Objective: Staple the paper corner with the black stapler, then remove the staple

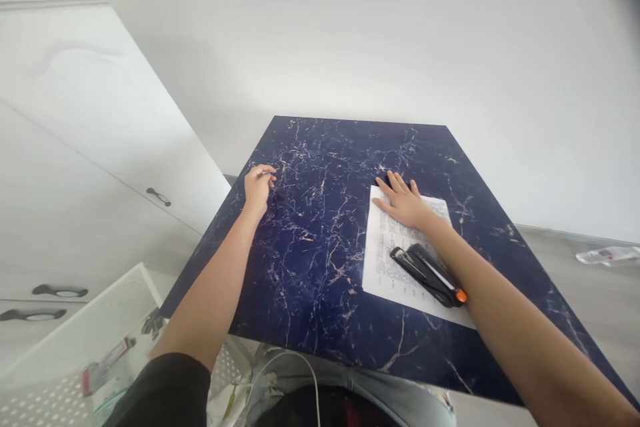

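Observation:
My right hand (pixel 404 201) lies flat with its fingers spread on the upper part of a printed sheet of paper (pixel 380 273). A black stapler (pixel 425 273) with an orange end rests slantwise on the same paper, just below my right wrist and beside the forearm. Over on the left side of the table, my left hand (pixel 259 185) is closed with the fingers curled together. Whatever it may hold is too small or hidden to name.
The dark blue marble-patterned table (pixel 310 233) stands close to a white wall (pixel 350 33). White cabinets (pixel 100 127) with dark handles are on the left. Below them a white perforated basket (pixel 50 373) holds loose items. A clear plastic packet (pixel 607 255) lies at far right, and a white cable (pixel 315 373) hangs near my lap.

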{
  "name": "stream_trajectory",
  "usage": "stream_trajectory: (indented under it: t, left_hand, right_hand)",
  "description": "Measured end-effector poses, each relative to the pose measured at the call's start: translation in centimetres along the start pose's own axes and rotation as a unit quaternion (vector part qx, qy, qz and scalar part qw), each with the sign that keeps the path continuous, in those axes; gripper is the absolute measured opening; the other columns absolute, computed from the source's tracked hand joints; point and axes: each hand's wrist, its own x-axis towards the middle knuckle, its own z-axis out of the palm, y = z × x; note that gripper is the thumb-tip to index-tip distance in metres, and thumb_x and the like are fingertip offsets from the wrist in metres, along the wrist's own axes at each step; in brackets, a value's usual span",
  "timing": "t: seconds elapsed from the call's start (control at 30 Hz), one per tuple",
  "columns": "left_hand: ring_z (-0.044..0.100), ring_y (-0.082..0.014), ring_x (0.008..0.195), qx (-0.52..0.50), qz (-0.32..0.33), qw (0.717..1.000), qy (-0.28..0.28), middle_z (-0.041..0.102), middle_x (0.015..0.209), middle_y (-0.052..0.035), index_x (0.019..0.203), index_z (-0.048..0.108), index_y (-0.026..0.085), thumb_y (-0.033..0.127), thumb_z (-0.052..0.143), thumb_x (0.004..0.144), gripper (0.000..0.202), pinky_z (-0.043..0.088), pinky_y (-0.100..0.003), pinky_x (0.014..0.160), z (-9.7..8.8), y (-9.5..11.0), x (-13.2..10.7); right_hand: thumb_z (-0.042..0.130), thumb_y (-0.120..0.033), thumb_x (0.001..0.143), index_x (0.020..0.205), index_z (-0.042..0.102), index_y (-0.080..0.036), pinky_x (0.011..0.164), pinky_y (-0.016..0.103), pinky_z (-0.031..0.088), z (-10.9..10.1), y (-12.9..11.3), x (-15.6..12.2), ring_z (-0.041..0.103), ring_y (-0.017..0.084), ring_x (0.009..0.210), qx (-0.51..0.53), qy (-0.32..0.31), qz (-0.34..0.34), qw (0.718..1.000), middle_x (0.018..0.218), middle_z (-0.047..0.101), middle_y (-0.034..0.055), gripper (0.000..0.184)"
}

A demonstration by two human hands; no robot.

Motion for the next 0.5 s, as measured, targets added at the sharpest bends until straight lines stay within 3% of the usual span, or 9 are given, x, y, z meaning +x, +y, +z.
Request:
stream_trajectory:
  t: [0.13, 0.27, 0.4, 0.5]
  left_hand:
    - [0.057, -0.0101, 0.063, -0.090, -0.058, 0.984, 0.141, 0.060, 0.079, -0.0004, 0.074, 0.064, 0.018, 0.011, 0.054, 0.058, 0.020, 0.038, -0.020, 0.052, -5.0, 0.5, 3.1]
    - [0.050, -0.0078, 0.057, -0.131, -0.089, 0.963, 0.217, 0.047, 0.072, 0.0038, 0.081, 0.054, 0.021, 0.013, 0.051, 0.057, 0.025, 0.039, -0.019, 0.056, -9.3, 0.7, 4.9]
    - [0.050, -0.0087, 0.058, -0.154, -0.112, 0.950, 0.246, 0.044, 0.069, 0.0048, 0.088, 0.050, 0.023, 0.017, 0.053, 0.060, 0.028, 0.039, -0.019, 0.058, -10.9, 0.3, 5.5]
    - [0.050, -0.0088, 0.059, -0.157, -0.120, 0.948, 0.251, 0.043, 0.068, 0.0052, 0.089, 0.049, 0.023, 0.020, 0.056, 0.063, 0.027, 0.039, -0.018, 0.059, -10.9, 0.0, 5.7]
  right_hand:
    - [0.018, -0.074, 0.103, 0.169, 0.021, -0.020, 0.125, 0.068, 0.006, 0.1, -6.6, 3.6, 0.003, 0.036, 0.162, 0.023, 0.005, 0.002, 1.000, 0.175, 0.002, 0.0162, 0.086]
    - [0.026, -0.074, 0.103, 0.167, 0.030, -0.022, 0.123, 0.073, 0.007, 0.3, -15.4, 7.2, 0.005, 0.040, 0.161, 0.059, 0.021, -0.017, 0.998, 0.175, -0.001, 0.0146, 0.083]
    - [0.024, -0.076, 0.103, 0.167, 0.028, -0.018, 0.122, 0.074, 0.005, 0.9, -24.3, 10.8, 0.005, 0.040, 0.161, 0.086, 0.020, -0.067, 0.994, 0.174, -0.001, 0.0181, 0.087]
    - [0.023, -0.078, 0.102, 0.167, 0.027, -0.017, 0.120, 0.077, 0.002, 1.3, -28.6, 12.8, 0.004, 0.040, 0.161, 0.105, 0.015, -0.077, 0.991, 0.174, 0.001, 0.0187, 0.089]
